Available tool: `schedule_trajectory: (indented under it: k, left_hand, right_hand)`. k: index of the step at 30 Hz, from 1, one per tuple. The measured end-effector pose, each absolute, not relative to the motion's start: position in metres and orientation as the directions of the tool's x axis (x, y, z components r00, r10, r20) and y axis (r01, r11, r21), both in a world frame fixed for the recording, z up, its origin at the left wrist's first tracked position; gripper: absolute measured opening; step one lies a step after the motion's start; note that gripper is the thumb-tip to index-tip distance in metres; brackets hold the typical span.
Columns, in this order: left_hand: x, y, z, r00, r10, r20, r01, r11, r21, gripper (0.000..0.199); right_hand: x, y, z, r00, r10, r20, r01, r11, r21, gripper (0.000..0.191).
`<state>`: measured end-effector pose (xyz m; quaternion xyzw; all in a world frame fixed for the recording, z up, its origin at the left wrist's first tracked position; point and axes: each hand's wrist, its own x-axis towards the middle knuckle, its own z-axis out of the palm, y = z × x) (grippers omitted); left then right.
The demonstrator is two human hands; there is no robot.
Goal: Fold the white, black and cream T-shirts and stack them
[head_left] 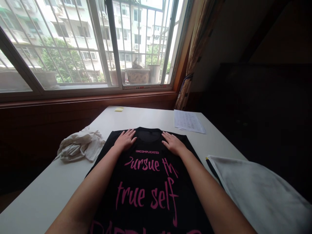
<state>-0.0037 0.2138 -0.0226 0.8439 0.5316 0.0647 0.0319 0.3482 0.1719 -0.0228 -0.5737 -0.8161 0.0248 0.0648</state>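
Note:
A black T-shirt [148, 175] with pink lettering lies spread out, front side up, with its neckline at the far end. My left hand [125, 139] rests flat on its left shoulder, beside the collar, fingers stretched out. On the opposite shoulder, my right hand [173, 143] lies palm down with its fingers extended. Neither hand grips the cloth. The lower part of the shirt runs out of view at the bottom, and my forearms cover parts of its sides.
The white table [146, 117] carries a crumpled pale cloth [81, 144] at left and printed sheets [188, 122] at the far right. A yellow sticky note [119, 109] is near the back edge. Folded grey-white fabric [258, 188] lies at right. Beyond stands a barred window [117, 45].

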Motion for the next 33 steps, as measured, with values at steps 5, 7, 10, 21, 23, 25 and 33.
schedule_trajectory:
  k: [5,7,10,21,23,25,33]
  left_hand:
    - [-0.004,0.213,-0.023,0.426,0.901,0.085,0.895,-0.433,0.107,0.063]
    - [-0.003,0.211,-0.022,0.430,0.897,0.102,0.893,-0.439,0.098,0.061]
    - [-0.001,0.204,-0.015,0.433,0.887,0.163,0.890,-0.449,0.082,0.058]
    - [-0.012,0.071,0.017,0.657,0.682,0.321,0.693,-0.714,0.096,0.052]
    - [-0.024,0.024,0.013,0.705,0.657,0.268,0.655,-0.747,0.109,0.055]
    - [-0.037,-0.018,0.008,0.735,0.646,0.206,0.639,-0.762,0.104,0.061]
    - [-0.081,-0.104,0.000,0.731,0.659,0.177,0.666,-0.746,0.029,0.067]
  right_hand:
    - [0.344,0.166,-0.017,-0.313,0.943,0.116,0.945,0.322,-0.062,0.061]
    - [0.338,0.161,-0.012,-0.302,0.943,0.139,0.950,0.310,-0.034,0.059]
    - [0.322,0.141,-0.002,-0.292,0.938,0.189,0.955,0.297,0.000,0.057]
    - [0.284,-0.037,0.004,-0.523,0.849,0.071,0.830,0.527,-0.182,0.071]
    - [0.293,-0.063,-0.002,-0.495,0.867,0.054,0.845,0.495,-0.204,0.071]
    - [0.303,-0.084,-0.007,-0.469,0.882,0.049,0.857,0.468,-0.214,0.069]
    - [0.325,-0.157,-0.010,-0.446,0.894,0.040,0.870,0.443,-0.215,0.065]
